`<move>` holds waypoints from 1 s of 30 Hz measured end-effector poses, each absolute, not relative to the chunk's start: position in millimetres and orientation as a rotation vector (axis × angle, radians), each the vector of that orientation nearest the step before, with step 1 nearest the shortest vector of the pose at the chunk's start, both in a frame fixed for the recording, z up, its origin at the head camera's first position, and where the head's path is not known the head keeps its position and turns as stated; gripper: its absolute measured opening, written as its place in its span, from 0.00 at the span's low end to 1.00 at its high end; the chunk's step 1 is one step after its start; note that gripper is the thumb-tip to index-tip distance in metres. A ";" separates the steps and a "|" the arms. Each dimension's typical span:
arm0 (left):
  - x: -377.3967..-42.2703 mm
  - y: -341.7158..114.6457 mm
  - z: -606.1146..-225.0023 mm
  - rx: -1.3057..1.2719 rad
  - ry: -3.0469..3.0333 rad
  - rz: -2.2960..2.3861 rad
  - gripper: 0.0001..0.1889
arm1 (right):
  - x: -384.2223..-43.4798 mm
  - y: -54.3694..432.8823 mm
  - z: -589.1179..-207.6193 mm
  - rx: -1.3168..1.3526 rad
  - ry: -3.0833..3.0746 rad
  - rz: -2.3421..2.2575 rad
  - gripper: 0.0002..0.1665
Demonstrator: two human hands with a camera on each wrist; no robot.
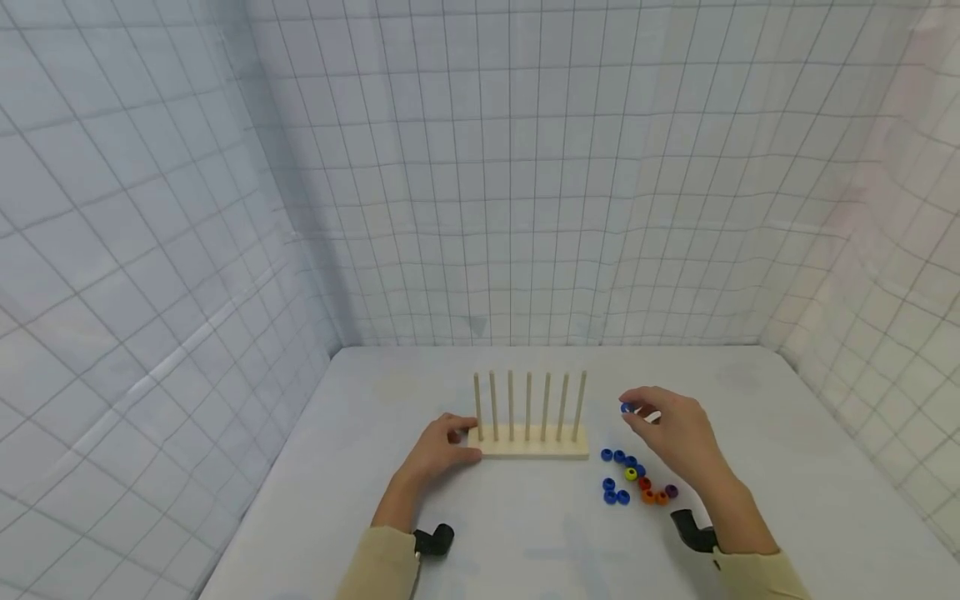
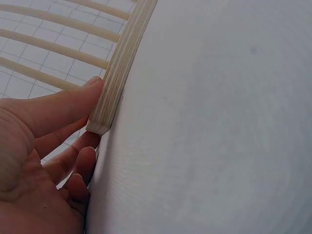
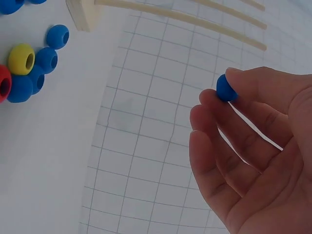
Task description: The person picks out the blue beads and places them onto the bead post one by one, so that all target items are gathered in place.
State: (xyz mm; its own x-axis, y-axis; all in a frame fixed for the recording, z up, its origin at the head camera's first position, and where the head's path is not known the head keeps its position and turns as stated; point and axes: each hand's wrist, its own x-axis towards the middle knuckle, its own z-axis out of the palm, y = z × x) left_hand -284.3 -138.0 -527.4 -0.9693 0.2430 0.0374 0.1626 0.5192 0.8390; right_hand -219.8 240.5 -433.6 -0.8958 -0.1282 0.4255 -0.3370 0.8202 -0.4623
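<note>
A wooden peg stand point(image 1: 536, 451) with a row of several upright pegs stands on the table. At its left end, my left hand point(image 1: 441, 450) holds the base, thumb along the front edge and fingers behind, as the left wrist view also shows beside the layered wood edge point(image 2: 117, 83). My right hand point(image 1: 678, 429) is raised to the right of the stand. Between thumb and fingertips it pinches a blue bead point(image 3: 225, 88), apart from the pegs. Below that hand lie loose blue beads point(image 1: 608, 484), a yellow bead point(image 1: 631, 474) and a red bead point(image 1: 645, 483).
Orange beads point(image 1: 648, 497) and a purple bead point(image 1: 671, 492) lie at the near right end of the loose group. The white table point(image 1: 360, 467) is enclosed by grid-patterned cloth walls point(image 1: 510, 208) at the back and both sides.
</note>
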 end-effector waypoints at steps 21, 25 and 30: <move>-286.8 -140.2 -533.8 0.377 2.678 1.461 0.31 | -237.2 210.2 -425.9 0.402 -2.382 0.860 0.17; -286.5 -140.6 -534.9 0.373 2.679 1.471 0.31 | -237.7 205.0 -421.9 0.419 -2.338 0.857 0.18; -286.9 -139.3 -534.4 0.358 2.684 1.469 0.31 | -239.5 198.8 -417.9 0.424 -2.296 0.875 0.19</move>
